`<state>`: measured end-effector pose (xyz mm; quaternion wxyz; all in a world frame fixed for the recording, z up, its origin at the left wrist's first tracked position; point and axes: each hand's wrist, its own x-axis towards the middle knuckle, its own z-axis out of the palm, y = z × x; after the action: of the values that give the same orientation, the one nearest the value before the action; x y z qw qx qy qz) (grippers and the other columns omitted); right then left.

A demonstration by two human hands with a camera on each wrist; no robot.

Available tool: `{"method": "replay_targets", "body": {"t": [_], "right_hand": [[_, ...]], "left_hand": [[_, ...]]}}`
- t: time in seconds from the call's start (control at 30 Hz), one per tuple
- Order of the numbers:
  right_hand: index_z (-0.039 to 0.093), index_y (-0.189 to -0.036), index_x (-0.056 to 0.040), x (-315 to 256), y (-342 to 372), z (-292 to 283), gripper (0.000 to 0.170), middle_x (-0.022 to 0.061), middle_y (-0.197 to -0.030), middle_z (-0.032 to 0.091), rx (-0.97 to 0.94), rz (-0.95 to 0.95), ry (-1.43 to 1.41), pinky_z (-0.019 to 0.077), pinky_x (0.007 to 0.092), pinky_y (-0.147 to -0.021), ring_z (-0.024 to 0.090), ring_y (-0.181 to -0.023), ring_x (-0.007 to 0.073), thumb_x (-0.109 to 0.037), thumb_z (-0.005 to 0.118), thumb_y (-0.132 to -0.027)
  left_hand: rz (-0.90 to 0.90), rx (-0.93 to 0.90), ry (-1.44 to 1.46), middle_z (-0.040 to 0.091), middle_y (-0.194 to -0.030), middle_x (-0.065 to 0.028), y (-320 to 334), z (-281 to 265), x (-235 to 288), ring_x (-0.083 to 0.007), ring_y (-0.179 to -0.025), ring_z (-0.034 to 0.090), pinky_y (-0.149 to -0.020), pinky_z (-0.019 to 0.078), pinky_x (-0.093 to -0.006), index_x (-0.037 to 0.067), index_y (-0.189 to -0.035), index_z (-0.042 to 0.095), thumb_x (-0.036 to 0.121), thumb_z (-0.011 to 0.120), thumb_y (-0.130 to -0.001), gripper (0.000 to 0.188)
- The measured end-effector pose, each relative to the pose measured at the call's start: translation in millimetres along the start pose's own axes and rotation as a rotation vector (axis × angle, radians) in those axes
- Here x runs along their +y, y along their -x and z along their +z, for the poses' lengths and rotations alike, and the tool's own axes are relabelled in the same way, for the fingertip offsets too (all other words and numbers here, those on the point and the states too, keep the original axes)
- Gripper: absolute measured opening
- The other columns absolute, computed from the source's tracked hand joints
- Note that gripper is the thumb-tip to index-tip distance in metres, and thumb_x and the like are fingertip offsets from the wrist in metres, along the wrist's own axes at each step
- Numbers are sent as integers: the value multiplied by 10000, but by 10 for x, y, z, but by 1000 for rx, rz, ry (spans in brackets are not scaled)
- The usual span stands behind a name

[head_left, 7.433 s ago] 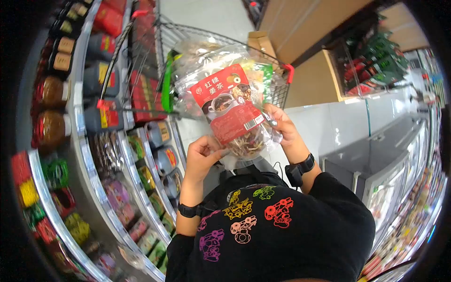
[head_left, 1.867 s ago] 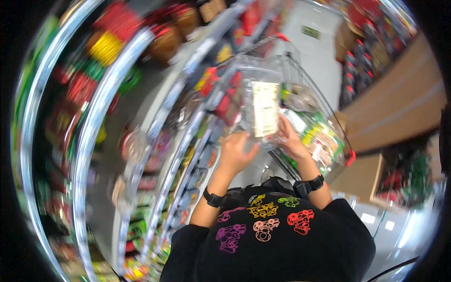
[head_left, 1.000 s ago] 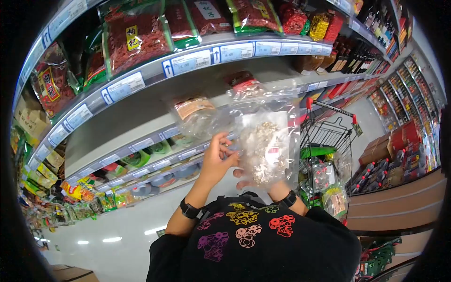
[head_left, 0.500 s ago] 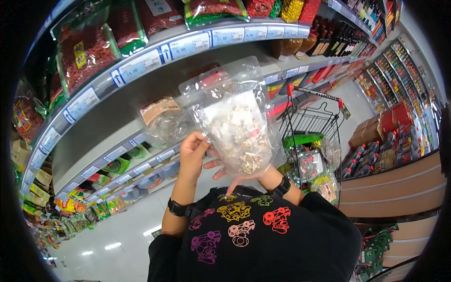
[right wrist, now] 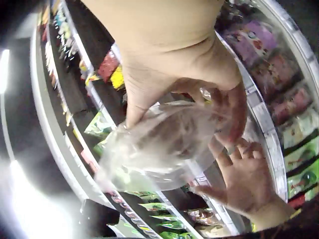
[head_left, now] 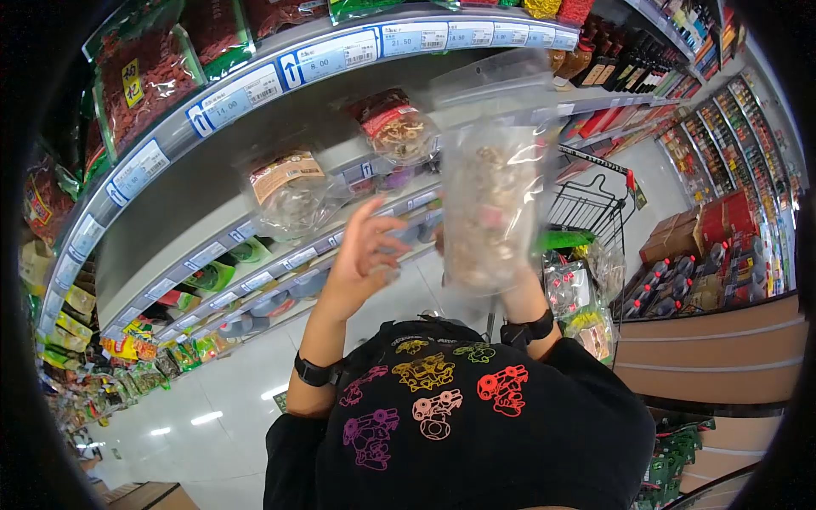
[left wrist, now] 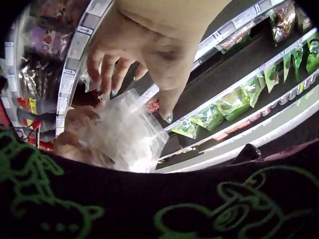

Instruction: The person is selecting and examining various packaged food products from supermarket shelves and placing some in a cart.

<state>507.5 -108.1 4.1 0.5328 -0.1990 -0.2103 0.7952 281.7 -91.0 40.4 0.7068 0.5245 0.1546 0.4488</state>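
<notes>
In the head view a clear zip bag of pale dried pieces stands upright, slightly blurred, in front of the shelf. My right hand grips this bag from the back, thumb on one side and fingers on the other in the right wrist view; in the head view the bag hides most of that hand. My left hand is raised left of the bag, fingers spread and slightly bent, holding nothing. Beyond it on the shelf lie a clear bag with an orange-brown label and a red-labelled bag.
A shelf edge with price tags curves across the top, with bags of red dried berries above it. A wire shopping cart with bagged goods stands at right, near stacked red cartons.
Earlier, both hands held a red-labelled bag over the cart. The view has since turned to the shelf. My left hand has just left the pale bag, which has shifted right in my right hand.
</notes>
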Motion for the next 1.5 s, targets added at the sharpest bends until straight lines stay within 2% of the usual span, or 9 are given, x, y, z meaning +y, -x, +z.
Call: {"method": "replay_targets", "body": {"t": [0.1, 0.2, 0.33, 0.47, 0.6, 0.7, 1.03, 1.4, 1.5], "right_hand": [[318, -1239, -57, -41, 94, 229, 661, 81, -972, 485, 148, -388, 762, 455, 302, -720, 475, -892, 165, -153, 666, -685], [311, -1240, -67, -79, 142, 285, 705, 70, -968, 475, 311, -402, 1144, 451, 271, -692, 461, -888, 142, -69, 681, -639], [294, -1259, -52, -288, 259, 541, 676, 59, -1054, 441, 296, -284, 1288, 471, 238, -698, 434, -1006, 145, 4, 611, -663], [358, -1218, -65, -627, 336, 800, 627, 137, -1121, 428, 299, -750, 1893, 351, 330, -873, 432, -1037, 249, -128, 640, -661], [410, -1145, 19, -836, 584, 1106, 547, 169, -1130, 431, -336, -635, 1037, 329, 358, -899, 434, -1040, 283, -173, 618, -677], [507, -934, 45, -871, 603, 1527, 374, 214, -973, 483, -1225, -261, 541, 443, 441, -754, 506, -916, 379, -297, 539, -787], [524, -911, 77, -381, 915, 1794, 428, 238, -1004, 451, -1164, -550, 166, 453, 478, -765, 499, -899, 424, -329, 560, -778], [516, -932, 20, -148, 945, 1772, 478, 238, -889, 512, -1068, -549, 12, 491, 458, -659, 543, -803, 438, -433, 539, -781], [533, -757, 59, -529, 727, 1831, 407, 259, -953, 467, -1138, -94, 30, 478, 462, -733, 516, -903, 438, -318, 432, -871]], "left_hand": [[-43, -29, 210, 437, -1144, -89, 3, 160, -35, -165, -944, 498, -808, 411, -284, 32, -1259, 255, 2, 615, -706, 661], [-62, 66, 21, 446, -1171, -96, -34, 164, -196, -188, -1037, 477, -869, 396, -321, 20, -1247, 270, -14, 622, -702, 650], [-49, 157, 27, 470, -1165, -108, -92, 100, -330, -194, -1078, 457, -889, 388, -331, 3, -1216, 309, 10, 645, -704, 612], [-120, 120, 207, 451, -1192, -111, -100, 98, -369, -208, -1091, 451, -880, 399, -352, 23, -1232, 303, 28, 637, -714, 616], [-203, 72, 324, 430, -1217, -107, -163, 123, -347, -227, -1105, 442, -880, 402, -383, 54, -1257, 284, 54, 598, -750, 597], [-240, 80, 372, 422, -1225, -107, -198, 147, -306, -236, -1108, 440, -880, 402, -400, 73, -1268, 273, 43, 561, -769, 576], [-222, -25, 440, 409, -1237, -123, -311, 54, -279, -264, -1123, 425, -892, 391, -437, 76, -1271, 271, -2, 569, -736, 617], [-224, -23, 486, 402, -1235, -145, -215, 40, -82, -284, -1114, 431, -881, 393, -462, 44, -1278, 241, 9, 615, -690, 698], [-218, -16, 496, 407, -1230, -150, -141, 35, 12, -283, -1105, 440, -879, 397, -456, 34, -1282, 231, -31, 609, -667, 724]]}}
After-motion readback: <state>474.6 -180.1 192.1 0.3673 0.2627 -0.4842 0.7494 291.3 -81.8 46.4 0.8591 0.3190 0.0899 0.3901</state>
